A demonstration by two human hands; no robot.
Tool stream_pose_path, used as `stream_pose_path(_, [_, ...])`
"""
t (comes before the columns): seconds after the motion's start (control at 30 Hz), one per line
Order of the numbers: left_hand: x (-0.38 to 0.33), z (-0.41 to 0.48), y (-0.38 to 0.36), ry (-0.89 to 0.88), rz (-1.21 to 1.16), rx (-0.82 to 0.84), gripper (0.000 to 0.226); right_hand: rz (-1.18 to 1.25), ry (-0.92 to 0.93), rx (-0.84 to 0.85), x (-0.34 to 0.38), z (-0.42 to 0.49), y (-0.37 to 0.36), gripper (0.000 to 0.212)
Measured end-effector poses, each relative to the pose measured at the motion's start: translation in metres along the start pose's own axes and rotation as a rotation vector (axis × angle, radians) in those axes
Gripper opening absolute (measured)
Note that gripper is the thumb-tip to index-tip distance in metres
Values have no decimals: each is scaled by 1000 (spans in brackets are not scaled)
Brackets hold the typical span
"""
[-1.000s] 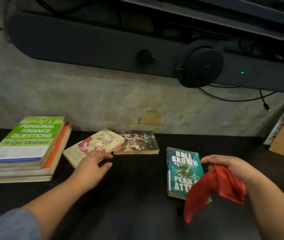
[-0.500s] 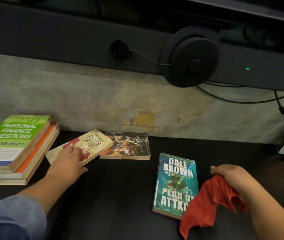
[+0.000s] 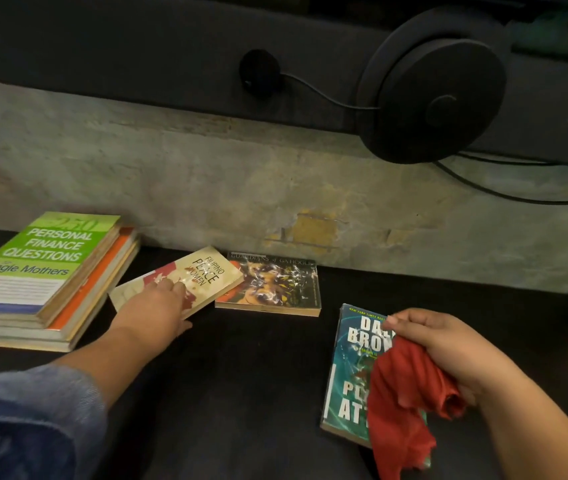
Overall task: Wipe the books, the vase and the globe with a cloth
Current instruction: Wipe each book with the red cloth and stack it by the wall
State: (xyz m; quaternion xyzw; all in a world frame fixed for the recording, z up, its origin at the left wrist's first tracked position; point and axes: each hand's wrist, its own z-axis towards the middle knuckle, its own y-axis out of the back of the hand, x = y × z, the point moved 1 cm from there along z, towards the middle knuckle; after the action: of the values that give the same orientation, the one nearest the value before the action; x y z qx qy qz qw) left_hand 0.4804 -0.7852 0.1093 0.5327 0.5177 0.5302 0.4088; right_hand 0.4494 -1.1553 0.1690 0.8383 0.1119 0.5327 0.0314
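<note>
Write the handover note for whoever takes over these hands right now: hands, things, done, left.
Left hand: open, fingers resting on the cream-and-red "Filipino Peace Women" paperback, which lies on the black table.
Right hand: grips the crumpled red cloth, which hangs over the teal "Plan of Attack" paperback.
Others: dark glossy paperback beside the cream one; stack of books with a green cover on top at far left.
Done: cannot tell which books are wiped.
Left: wipe the cream book and any unwiped books, then the vase and globe, neither in view.
</note>
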Motion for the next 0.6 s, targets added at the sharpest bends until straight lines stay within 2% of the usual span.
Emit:
stream_pose_path(0.07, [-2,1,1,1,71,79,51,55,-22,73,2,-4,-14,33])
stream_pose_path(0.2, [-12,4,-1,-42,130,114,37,93,-20,156,0,-13,-39,22])
stream_pose_path(0.33, [-12,-7,8,-34,94,158,37,126,1,184,-1,-16,-49,27])
stream_pose_path(0.4, [-11,-28,12,-111,56,160,38,191,2,213,-2,-15,-56,27])
stream_pose_path(0.5, [-10,-69,8,-255,23,73,40,281,-10,257,-2,-9,-70,27])
stream_pose_path(0.6, [-17,-98,-2,-296,-26,72,41,294,-19,281,-1,-1,-90,23])
